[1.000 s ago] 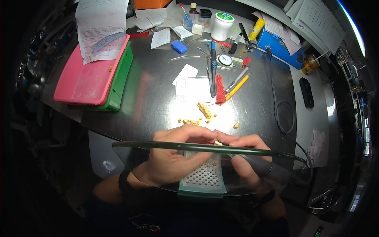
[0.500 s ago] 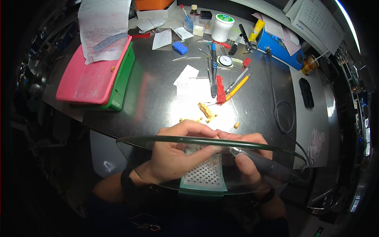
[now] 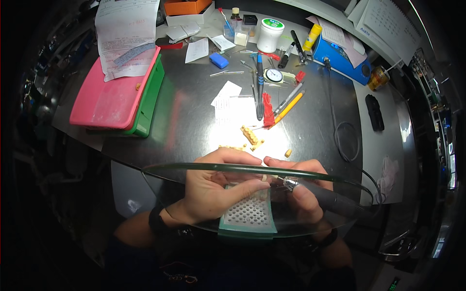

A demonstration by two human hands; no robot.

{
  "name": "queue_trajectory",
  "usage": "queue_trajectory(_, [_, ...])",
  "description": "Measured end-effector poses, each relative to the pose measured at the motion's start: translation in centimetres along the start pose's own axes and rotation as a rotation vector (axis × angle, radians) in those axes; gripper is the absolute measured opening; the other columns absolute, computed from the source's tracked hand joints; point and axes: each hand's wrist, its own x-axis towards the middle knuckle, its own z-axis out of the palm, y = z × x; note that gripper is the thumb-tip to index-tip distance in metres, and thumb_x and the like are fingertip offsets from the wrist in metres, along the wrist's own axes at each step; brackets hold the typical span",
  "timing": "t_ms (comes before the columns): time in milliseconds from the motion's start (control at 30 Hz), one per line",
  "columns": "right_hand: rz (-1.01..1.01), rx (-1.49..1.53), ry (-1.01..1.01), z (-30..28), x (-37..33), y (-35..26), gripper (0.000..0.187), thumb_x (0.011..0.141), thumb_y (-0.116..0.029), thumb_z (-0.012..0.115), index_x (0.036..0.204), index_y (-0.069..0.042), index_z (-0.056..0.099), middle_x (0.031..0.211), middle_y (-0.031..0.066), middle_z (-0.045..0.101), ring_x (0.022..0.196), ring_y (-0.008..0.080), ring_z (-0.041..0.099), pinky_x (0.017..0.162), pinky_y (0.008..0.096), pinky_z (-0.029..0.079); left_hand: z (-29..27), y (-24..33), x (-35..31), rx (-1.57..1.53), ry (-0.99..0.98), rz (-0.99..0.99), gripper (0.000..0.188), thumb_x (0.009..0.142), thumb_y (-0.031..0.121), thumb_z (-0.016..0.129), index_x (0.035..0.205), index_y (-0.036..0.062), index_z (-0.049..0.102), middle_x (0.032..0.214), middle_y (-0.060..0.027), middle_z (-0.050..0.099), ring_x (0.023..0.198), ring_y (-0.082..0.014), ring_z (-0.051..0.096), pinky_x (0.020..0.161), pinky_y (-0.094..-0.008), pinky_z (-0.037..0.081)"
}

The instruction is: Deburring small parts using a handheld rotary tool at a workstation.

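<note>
Through a clear shield (image 3: 204, 167), I see both hands close together. My left hand (image 3: 206, 191) is closed in a pinch on a small whitish tooth-like piece (image 3: 264, 178) between thumb and fingers. My right hand (image 3: 308, 196) wraps round a dark rotary handpiece (image 3: 318, 194) with a silver collar, its thin tip pointing left at the piece. Whether the tip touches it I cannot tell. Below the hands lies a perforated grate (image 3: 250, 215) in a green frame. Just beyond them are a yellowish dental model (image 3: 249, 135) and a small loose tooth-shaped piece (image 3: 288, 153).
A pink tray (image 3: 104, 104) rests on a green bin (image 3: 150, 102) at the left, with a paper sheet. Tools, a dial gauge (image 3: 274, 74), a white jar (image 3: 270, 36) and a blue box (image 3: 340, 58) stand farther back. A cable (image 3: 335, 106) runs along the right.
The handpiece tip and the whitish piece show more plainly between my hands now. The scene has shifted slightly left in view. Both hands keep their holds.
</note>
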Motion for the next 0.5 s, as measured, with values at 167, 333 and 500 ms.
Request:
queue_trajectory(167, [0.018,-0.083,0.044,0.57,0.16,-0.29,0.022,0.088,-0.011,0.054,0.103,0.004,0.049,0.116,0.0327,0.056,0.116,0.0355,0.055,0.103,0.0457,0.041,-0.22,0.14,0.06,0.01,-0.014,-0.064,0.038,0.078,-0.009,0.069,0.11,-0.0064,0.048,0.105,-0.0174,0.06,0.098,-0.02,0.065,0.088,-0.0318,0.056])
queue_trajectory(333, [-0.005,-0.09,-0.018,0.51,0.08,-0.38,0.018,0.09,-0.006,0.057,0.104,0.005,0.051,0.119,0.0311,0.056,0.119,0.0333,0.053,0.105,0.0433,0.04,-0.41,-0.1,0.05,0.005,-0.007,-0.05,0.037,0.078,-0.008,0.07,0.109,-0.0063,0.048,0.102,-0.0161,0.062,0.097,-0.019,0.065,0.086,-0.0303,0.057])
queue_trajectory(500, [0.003,-0.101,0.011,0.68,0.19,-0.51,0.017,0.09,-0.004,0.057,0.103,0.006,0.051,0.117,0.0306,0.058,0.118,0.0334,0.054,0.104,0.0433,0.041,-0.33,0.19,0.12,0.024,-0.017,-0.069,0.035,0.078,-0.007,0.071,0.106,-0.0067,0.05,0.099,-0.0157,0.063,0.097,-0.0185,0.065,0.084,-0.0291,0.057])
